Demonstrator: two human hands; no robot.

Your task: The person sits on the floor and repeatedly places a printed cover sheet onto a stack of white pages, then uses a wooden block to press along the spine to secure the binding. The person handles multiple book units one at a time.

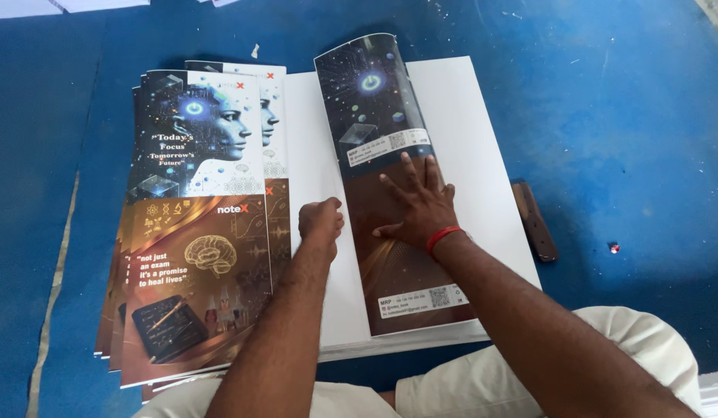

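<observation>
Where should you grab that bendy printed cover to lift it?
Probably by the far edge of the printed cover sheet, coming from above: it curls up off the white paper stack there. Lower down, the right hand presses it flat, and the left hand rests beside it.

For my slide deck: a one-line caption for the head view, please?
Right hand flat on a folded printed cover over white sheets; left hand fisted beside it, cover stack at left.

We see a blue floor (630,116) beneath white sheets (467,124). On those sheets, the folded cover (382,139) runs from dark starry blue to coppery brown; beside it, a wristband (443,236) looks red.
</observation>
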